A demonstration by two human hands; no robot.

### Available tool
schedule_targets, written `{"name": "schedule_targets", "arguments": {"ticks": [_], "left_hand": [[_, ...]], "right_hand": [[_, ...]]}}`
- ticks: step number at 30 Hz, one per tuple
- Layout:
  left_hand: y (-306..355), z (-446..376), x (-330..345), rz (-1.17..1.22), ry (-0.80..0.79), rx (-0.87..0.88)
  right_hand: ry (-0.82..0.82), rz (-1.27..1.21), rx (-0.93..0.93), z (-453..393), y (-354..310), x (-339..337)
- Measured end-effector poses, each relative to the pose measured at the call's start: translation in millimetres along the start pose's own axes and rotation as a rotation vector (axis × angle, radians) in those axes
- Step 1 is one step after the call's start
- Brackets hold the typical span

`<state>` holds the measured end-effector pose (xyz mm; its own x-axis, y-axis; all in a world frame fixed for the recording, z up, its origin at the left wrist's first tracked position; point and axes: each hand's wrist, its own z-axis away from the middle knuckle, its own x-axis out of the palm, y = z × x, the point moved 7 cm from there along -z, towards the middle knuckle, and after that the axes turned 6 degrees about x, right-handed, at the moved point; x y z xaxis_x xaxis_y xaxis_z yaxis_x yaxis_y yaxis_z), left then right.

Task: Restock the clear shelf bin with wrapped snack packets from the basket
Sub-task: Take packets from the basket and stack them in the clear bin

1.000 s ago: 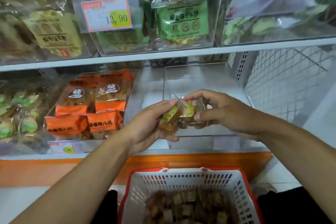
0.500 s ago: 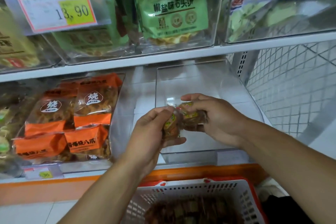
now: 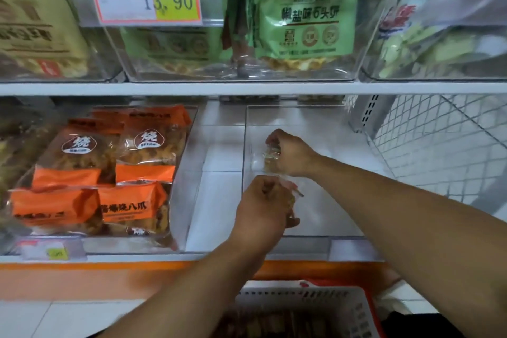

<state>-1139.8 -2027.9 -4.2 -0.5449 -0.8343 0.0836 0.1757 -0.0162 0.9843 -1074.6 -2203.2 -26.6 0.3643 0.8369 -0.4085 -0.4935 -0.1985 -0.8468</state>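
Each hand grips packets: right hand point(image 3: 290, 155) far inside the bin point(image 3: 315, 217), left hand point(image 3: 260, 208) at its near edge. Packets point(image 3: 271, 158) look light, crinkly, slippery; best pinched across the body.

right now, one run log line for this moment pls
stage: placing | right hand: holds packet inside bin | left hand: holds packet at bin front | basket: more packets below

Basket point(image 3: 301, 307) cut off below — its packets point(image 3: 274, 324) blurred, indistinct.
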Motion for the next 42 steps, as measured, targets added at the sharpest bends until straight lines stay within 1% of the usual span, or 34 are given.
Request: {"name": "schedule_targets", "arguments": {"ticks": [2, 3, 4, 5, 7, 8, 11, 13, 14, 16, 17, 18, 20, 21, 22, 23, 26, 27, 28, 29, 30, 31, 32, 33, 36, 37, 39, 42], "left_hand": [[-2, 0, -1, -0.009, 0.006, -0.011], [-3, 1, 0, -0.025, 0.007, -0.012], [-4, 0, 0, -0.041, 0.009, -0.009], [-4, 0, 1, -0.048, 0.013, -0.004], [-5, 1, 1, -0.038, 0.025, 0.005], [-4, 2, 1, -0.038, 0.029, 0.012], [-3, 3, 2, -0.060, 0.028, 0.018], [-1, 3, 3, -0.046, 0.019, 0.013], [0, 3, 3, -0.036, 0.015, 0.010], [2, 5, 5, -0.021, 0.007, 0.006], [2, 5, 6, -0.020, 0.005, 0.004], [3, 6, 6, -0.023, 0.003, 0.002], [3, 6, 6, -0.026, 0.002, -0.001], [2, 5, 6, -0.025, 0.001, -0.006], [2, 5, 6, -0.024, 0.005, -0.010], [2, 5, 6, -0.024, 0.011, -0.010], [-1, 3, 5, -0.026, 0.022, -0.005], [-2, 3, 5, -0.028, 0.022, -0.005], [-3, 3, 5, -0.031, 0.020, -0.007], [-3, 2, 5, -0.037, 0.019, -0.008], [-3, 2, 5, -0.045, 0.019, -0.006], [-2, 2, 5, -0.050, 0.018, -0.002], [-2, 3, 5, -0.052, 0.019, 0.002], [-1, 4, 4, -0.052, 0.022, 0.006], [1, 8, 2, -0.019, 0.028, 0.018], [0, 10, 2, 0.016, 0.028, 0.011], [0, 13, 2, 0.121, 0.028, -0.021], [5, 17, 0, 0.228, 0.026, -0.039]], "right_hand": [[-0.124, -0.177, 0.098, -8, -1, 18], [-0.145, -0.329, 0.170, -10, 1, 24], [-0.149, -0.418, 0.196, -13, 4, 27], [-0.132, -0.471, 0.211, -20, 6, 29], [-0.128, -0.530, 0.187, -24, 5, 31], [-0.119, -0.529, 0.176, -22, 3, 30], [-0.085, -0.459, 0.139, -24, 5, 26], [-0.057, -0.478, 0.111, -26, 7, 26], [-0.042, -0.424, 0.081, -27, 7, 24], [-0.019, -0.172, -0.014, -26, 2, 20], [-0.029, -0.152, 0.017, -28, 9, 17], [0.031, -0.144, 0.011, -32, 11, 15], [0.201, -0.091, -0.034, -38, 11, 7], [0.252, -0.065, -0.043, -37, 14, 7], [0.298, 0.012, -0.049, -38, 17, 4], [0.355, 0.162, -0.047, -36, 19, 0], [0.301, 0.313, 0.078, -40, 23, 2], [0.310, 0.413, 0.054, -39, 18, 4], [0.306, 0.361, 0.053, -39, 16, 7], [0.264, 0.261, 0.092, -37, 18, 14], [0.272, 0.154, 0.136, -38, 22, 15], [0.254, 0.198, 0.092, -40, 21, 18], [0.238, 0.180, 0.097, -39, 17, 19], [0.240, 0.231, 0.086, -45, 19, 18], [0.213, 0.173, 0.055, -31, 14, 6], [0.202, 0.250, 0.030, -23, 7, 0], [0.174, 0.198, 0.007, 1, -7, -15], [0.044, 0.054, -0.056, 58, -28, -29]]}}
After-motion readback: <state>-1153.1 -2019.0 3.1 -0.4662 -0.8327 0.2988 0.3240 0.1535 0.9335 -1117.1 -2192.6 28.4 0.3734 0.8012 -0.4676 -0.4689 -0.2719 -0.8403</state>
